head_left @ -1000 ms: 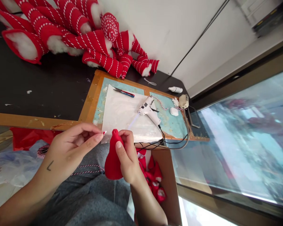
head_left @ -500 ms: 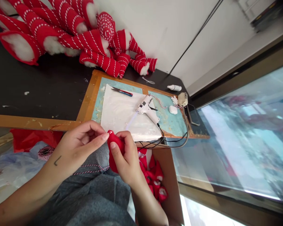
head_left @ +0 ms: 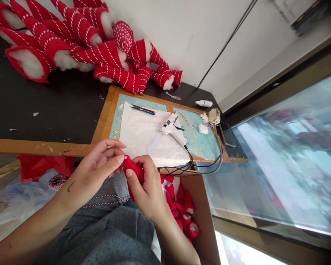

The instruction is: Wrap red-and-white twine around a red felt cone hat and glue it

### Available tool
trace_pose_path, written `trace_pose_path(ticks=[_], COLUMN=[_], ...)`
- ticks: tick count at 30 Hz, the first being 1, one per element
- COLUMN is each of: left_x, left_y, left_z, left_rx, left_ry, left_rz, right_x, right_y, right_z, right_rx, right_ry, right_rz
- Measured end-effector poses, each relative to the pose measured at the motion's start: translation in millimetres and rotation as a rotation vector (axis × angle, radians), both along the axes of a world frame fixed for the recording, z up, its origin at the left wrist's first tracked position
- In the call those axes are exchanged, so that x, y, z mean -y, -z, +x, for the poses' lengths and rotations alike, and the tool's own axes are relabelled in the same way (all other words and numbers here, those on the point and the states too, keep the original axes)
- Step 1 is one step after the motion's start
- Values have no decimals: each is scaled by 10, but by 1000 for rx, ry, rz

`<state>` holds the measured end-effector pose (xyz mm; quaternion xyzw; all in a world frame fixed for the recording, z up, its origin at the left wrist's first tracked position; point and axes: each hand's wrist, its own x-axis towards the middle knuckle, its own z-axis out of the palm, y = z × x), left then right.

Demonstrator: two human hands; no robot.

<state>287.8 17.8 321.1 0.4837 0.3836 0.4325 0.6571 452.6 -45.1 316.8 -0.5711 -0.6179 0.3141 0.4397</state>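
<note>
A red felt cone stands in front of my lap, its narrow tip up. My right hand is wrapped round its body, thumb on the near side. At the tip, my left hand presses its thumb against a small white bit that looks like a cord end; its index finger is stretched out apart, and the fingertips behind the cone are partly hidden. Red-and-white twisted cord runs across my lap toward the cone's lower part. Beyond my hands, a white hot glue gun lies on a white sheet.
Stuffed red cones wound with cord are piled along the wall. Thread snips, a white bottle and a phone lie on the table. Below, a cardboard box holds red pieces; a cord spool rests on plastic at left.
My left index finger has lifted away from the cone's tip, while the thumb stays against it. Both hands and the cone have shifted slightly left in view. The glue gun has stayed put.
</note>
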Motion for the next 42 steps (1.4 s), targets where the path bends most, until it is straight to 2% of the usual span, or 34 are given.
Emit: trace_pose_path(ticks=[4, 10, 20, 24, 27, 32, 35, 38, 42], left_x=[-17, -41, -72, -28, 35, 78, 70, 67, 77], left_y=[8, -3, 63, 45, 85, 174, 213, 241, 271], left_z=[-22, -32, -35, -60, -85, -139, -179, -206, -205], left_rx=[26, 4, 24, 44, 3, -84, -121, -136, -145], left_ry=[37, 6, 24, 87, 73, 62, 51, 66, 52], left_rz=[-8, -33, -62, -97, -116, -13, 46, 63, 81], right_x=[-1, -3, -10, -5, 3, 57, 75, 53, 4], right_y=[-16, 6, 22, 19, 11, 35, 90, 126, 105], right_z=[-12, -12, -20, 12, 54, 99, 91, 81, 96], right_rx=[24, 46, 69, 26, -8, -107, -149, -169, -195], right_ry=[-12, -6, -41, -64, -91, -142, -87, -63, -94], right_rz=[0, 30, -6, -53, -84, -180, -226, -200, -67])
